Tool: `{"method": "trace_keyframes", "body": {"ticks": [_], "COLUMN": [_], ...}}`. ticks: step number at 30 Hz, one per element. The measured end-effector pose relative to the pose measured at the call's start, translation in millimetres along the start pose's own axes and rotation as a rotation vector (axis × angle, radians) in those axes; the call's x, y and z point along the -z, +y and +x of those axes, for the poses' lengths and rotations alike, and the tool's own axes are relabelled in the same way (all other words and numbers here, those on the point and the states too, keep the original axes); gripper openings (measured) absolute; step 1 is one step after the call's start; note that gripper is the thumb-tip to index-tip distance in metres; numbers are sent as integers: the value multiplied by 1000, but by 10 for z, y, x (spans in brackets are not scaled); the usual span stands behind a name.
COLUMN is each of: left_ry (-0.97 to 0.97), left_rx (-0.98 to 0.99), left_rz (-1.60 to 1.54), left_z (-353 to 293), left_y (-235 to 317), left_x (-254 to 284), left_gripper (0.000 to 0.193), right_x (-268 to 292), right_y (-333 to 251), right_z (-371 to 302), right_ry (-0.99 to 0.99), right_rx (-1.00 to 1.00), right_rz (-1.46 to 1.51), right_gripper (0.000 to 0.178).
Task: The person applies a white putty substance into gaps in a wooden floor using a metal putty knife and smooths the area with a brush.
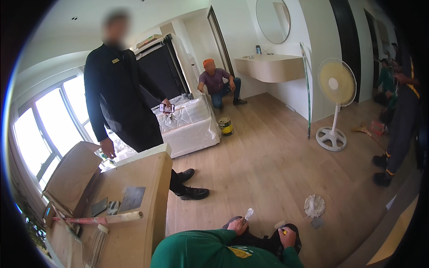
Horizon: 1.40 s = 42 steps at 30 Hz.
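At the bottom, my left hand (238, 226) is closed round a small tool with a whitish, rounded, blade-like end (249, 213); its exact kind is unclear. My right hand (287, 236), closed a little to the right, grips a small yellow object (284, 232), mostly covered by the fingers. A pale tan piece (279, 224) shows beside those fingers, and I cannot tell whether it is held. Both hands are near my dark shoes. Ahead on the right, a round off-white cloth or mop head (315, 206) lies on the floor by a grey flat piece (317, 222).
A wooden table (147, 178) at left bears flat plates (132, 198), a red-handled tool (96, 219) and a brush (99, 241). One person (125, 89) stands behind it; another crouches by a plastic-wrapped bed (192, 129). A paint can (226, 126) and pedestal fan (337, 85) stand farther off.
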<state>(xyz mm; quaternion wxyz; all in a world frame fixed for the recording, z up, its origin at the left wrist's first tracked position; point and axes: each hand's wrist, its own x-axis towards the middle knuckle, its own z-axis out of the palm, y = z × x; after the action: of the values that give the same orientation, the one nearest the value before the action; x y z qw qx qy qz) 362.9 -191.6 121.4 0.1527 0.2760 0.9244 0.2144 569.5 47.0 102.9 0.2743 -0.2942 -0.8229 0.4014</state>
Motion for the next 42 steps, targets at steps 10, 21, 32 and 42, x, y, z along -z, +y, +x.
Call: {"method": "trace_keyframes", "body": {"ticks": [10,21,32,42], "left_ry": [0,-36,316,16], "left_rx": [-7,47,-211,49], "left_rz": [10,45,75,38], "left_z": [0,90,103,200], "left_y": [4,-46,-369,-96], "left_x": [-17,-13,-222,-105], "left_gripper": [55,54,42,55], "right_x": [-10,-18,-195,-36], "right_y": [46,8,162,71], "right_z": [-9,54,-41,88], "right_ry": [-9,-26,51,-42], "right_rx": [-18,1,103,-47], "right_rz": [17,2,62,-26], "right_gripper": [29,29,34,30]}}
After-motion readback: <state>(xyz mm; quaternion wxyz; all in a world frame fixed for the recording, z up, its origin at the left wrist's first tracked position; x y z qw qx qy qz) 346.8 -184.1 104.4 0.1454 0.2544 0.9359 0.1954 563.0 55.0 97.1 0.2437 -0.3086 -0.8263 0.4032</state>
